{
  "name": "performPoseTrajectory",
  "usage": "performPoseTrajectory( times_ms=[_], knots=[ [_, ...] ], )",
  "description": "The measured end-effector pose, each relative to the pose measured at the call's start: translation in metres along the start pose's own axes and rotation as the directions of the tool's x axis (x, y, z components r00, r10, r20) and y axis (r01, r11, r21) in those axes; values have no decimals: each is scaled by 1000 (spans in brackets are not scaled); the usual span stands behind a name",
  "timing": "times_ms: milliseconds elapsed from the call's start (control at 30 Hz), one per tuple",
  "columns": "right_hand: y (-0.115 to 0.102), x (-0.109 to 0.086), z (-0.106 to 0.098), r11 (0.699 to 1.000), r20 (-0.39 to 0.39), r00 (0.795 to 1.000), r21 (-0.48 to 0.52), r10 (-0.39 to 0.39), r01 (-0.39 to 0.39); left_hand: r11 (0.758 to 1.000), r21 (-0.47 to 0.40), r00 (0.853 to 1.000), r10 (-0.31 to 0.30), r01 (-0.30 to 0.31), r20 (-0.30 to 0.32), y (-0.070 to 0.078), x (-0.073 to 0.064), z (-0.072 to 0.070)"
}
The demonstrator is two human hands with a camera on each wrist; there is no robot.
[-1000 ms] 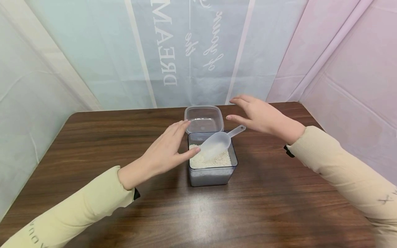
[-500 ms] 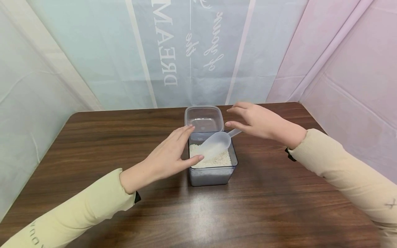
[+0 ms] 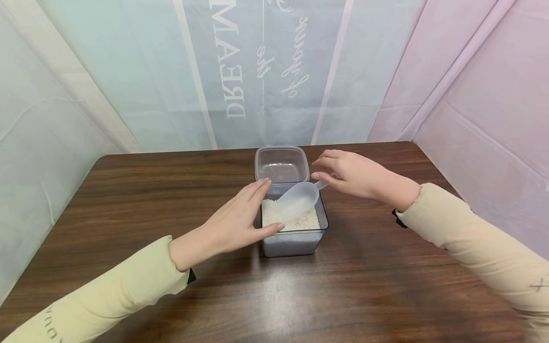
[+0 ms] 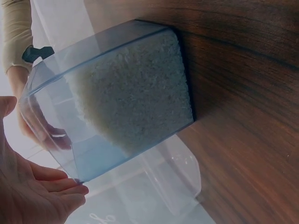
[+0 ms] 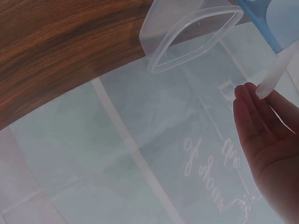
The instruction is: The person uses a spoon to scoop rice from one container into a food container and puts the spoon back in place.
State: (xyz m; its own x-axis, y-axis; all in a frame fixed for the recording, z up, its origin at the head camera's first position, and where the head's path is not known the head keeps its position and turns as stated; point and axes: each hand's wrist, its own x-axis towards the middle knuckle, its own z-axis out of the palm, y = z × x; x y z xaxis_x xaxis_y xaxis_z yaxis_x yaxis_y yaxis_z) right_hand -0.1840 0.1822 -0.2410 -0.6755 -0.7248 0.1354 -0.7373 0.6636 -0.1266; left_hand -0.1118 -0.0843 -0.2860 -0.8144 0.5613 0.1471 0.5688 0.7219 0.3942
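A translucent blue-grey bin (image 3: 293, 244) of white rice (image 4: 135, 88) stands mid-table. In it lies a frosted plastic scoop (image 3: 298, 200), bowl on the rice (image 3: 309, 221), handle leaning over the far right corner. My left hand (image 3: 231, 221) is at the bin's left side, thumb and fingers spread, fingertips right at the rim in the left wrist view. My right hand (image 3: 360, 174) reaches in from the right around the scoop's handle (image 5: 275, 77). Its fingers (image 5: 254, 112) are nearly straight behind the handle, and its thumb overlaps the handle in the head view.
Just behind the bin stands a clear plastic container (image 3: 282, 164), open at the top. Both are on a dark wood-grain table (image 3: 171, 190). A printed cloth (image 3: 274, 71) hangs along the table's far edge, with pale cloth at both sides.
My right hand has come down to the scoop's handle from above. My left hand has shifted slightly right and nearer to me, along the bin's rim. The bin and scoop look almost unmoved.
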Motion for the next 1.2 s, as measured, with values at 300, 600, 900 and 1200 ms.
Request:
performPoseTrajectory(
  times_ms=[300,600,900,1200],
  knots=[
    [2,1,6,998,-15,998,13,-65,65,1000,-4,1000,1,-1,8,-1,-1,7],
    [2,1,11,996,13,997,46,-76,75,1000,9,1000,11,-11,19,-1,1,11],
    [0,1,15,995,7,997,69,-79,78,1000,-3,999,15,-15,30,-1,7,16],
    [-2,3,15,992,-22,995,81,-94,96,996,-85,1000,-19,19,2,1,7,24]
  ],
)
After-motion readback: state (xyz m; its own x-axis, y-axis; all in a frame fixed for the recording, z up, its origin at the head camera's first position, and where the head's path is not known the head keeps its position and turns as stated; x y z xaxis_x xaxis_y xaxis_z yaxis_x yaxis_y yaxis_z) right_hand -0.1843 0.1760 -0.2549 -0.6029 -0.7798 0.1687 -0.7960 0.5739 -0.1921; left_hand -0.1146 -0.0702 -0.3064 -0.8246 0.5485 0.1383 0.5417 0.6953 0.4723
